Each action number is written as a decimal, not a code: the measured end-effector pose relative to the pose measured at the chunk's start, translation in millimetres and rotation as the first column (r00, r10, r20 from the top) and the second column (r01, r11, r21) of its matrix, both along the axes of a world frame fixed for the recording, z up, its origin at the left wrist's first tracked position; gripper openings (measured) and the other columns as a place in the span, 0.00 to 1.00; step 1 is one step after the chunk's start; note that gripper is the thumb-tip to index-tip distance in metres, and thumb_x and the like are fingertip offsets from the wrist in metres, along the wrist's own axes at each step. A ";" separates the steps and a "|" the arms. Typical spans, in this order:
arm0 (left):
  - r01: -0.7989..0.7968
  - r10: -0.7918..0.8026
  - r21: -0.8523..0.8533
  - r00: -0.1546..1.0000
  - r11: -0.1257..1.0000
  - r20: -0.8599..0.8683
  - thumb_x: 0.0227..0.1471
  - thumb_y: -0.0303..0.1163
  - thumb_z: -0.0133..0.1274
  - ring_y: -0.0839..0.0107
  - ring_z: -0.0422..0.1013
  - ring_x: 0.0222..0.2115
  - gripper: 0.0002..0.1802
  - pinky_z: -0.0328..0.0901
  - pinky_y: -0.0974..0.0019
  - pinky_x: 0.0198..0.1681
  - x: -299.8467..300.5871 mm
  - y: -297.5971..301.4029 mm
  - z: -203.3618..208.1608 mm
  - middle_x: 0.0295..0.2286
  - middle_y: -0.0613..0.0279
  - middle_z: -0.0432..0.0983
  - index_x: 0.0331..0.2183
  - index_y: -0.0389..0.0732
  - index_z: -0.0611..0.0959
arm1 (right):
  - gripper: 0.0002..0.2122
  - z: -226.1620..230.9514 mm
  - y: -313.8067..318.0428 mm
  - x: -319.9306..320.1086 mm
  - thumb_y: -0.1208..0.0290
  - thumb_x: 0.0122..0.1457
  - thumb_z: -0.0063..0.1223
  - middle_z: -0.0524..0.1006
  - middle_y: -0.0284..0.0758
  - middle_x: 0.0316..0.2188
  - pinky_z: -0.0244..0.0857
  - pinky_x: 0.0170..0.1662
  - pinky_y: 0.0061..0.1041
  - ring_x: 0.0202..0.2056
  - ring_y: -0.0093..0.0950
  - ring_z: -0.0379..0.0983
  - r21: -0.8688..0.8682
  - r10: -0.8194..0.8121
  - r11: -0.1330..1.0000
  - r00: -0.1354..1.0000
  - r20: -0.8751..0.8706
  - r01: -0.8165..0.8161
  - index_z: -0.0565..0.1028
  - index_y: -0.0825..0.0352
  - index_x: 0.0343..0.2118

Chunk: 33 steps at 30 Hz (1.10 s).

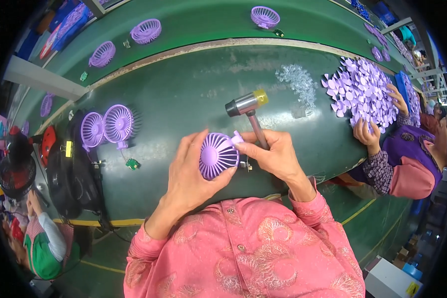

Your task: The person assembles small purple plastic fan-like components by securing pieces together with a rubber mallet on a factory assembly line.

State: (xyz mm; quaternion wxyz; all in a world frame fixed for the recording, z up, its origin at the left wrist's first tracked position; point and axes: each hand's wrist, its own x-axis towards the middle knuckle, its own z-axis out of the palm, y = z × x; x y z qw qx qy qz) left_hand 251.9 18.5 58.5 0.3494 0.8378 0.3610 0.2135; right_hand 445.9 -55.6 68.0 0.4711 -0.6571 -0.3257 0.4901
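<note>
In front of my chest, my left hand (186,174) wraps round a purple slatted fan housing (211,156) with a domed centre. My right hand (278,158) grips the handle of a two-faced mallet (246,103), its head pointing away from me, one face black and the other yellow. The thumb of that same hand presses on the short purple neck (237,138) at the housing's upper right. A small metal-and-wire part (247,166) shows just below the right fingers; whether it is attached to the housing I cannot tell.
Two purple fan housings (118,123) with a green circuit board (132,164) lie left, beside a black bag (67,184). Clear small pieces (299,84) and a heap of purple blades (360,89) lie right, where a co-worker's hands (366,134) reach in. More housings (146,31) lie on the green belt (203,25) beyond.
</note>
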 end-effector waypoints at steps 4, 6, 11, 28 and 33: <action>-0.031 0.031 -0.009 0.999 0.999 0.019 0.38 0.42 0.68 0.50 0.70 0.46 0.43 0.68 0.55 0.46 3.2 3.1 -3.2 0.47 0.47 0.68 0.53 0.33 0.69 | 0.10 -14.1 -1.7 6.1 0.71 0.54 0.65 0.76 0.26 0.20 0.53 0.20 0.15 0.19 0.11 0.62 -0.042 0.064 0.997 0.993 0.098 -0.060 0.82 0.71 0.35; -0.058 0.058 -0.064 0.998 0.996 -0.012 0.38 0.42 0.68 0.51 0.71 0.45 0.42 0.69 0.54 0.45 5.7 5.6 -2.8 0.45 0.47 0.70 0.52 0.33 0.70 | 0.09 -17.7 -3.2 6.8 0.70 0.55 0.64 0.74 0.26 0.18 0.56 0.22 0.18 0.21 0.12 0.62 -0.010 0.045 0.999 0.990 0.130 -0.044 0.81 0.72 0.31; -0.052 0.052 -0.043 0.999 0.998 -0.002 0.38 0.43 0.69 0.50 0.70 0.44 0.41 0.68 0.54 0.46 3.6 0.2 2.9 0.44 0.47 0.70 0.51 0.33 0.71 | 0.14 -10.4 -11.5 3.7 0.66 0.57 0.61 0.66 0.29 0.13 0.55 0.22 0.23 0.21 0.13 0.59 0.018 0.074 0.997 0.964 0.254 -0.081 0.75 0.72 0.22; 0.137 -0.121 -0.213 0.989 0.967 0.086 0.47 0.35 0.63 0.60 0.73 0.29 0.18 0.68 0.58 0.33 98.9 114.7 28.0 0.30 0.56 0.76 0.35 0.35 0.75 | 0.12 8.7 10.1 51.3 0.77 0.56 0.58 0.76 0.31 0.31 0.59 0.29 0.18 0.26 0.14 0.63 0.265 -0.333 0.935 0.838 0.431 0.235 0.78 0.72 0.43; 0.090 -0.098 0.620 0.995 0.779 -0.021 0.43 0.26 0.61 0.51 0.66 0.46 0.25 0.64 0.53 0.48 130.6 194.8 11.8 0.44 0.50 0.69 0.45 0.35 0.72 | 0.04 17.2 6.9 53.1 0.81 0.57 0.56 0.78 0.32 0.31 0.57 0.28 0.14 0.24 0.14 0.63 0.344 -0.478 0.861 0.828 0.294 0.375 0.78 0.74 0.35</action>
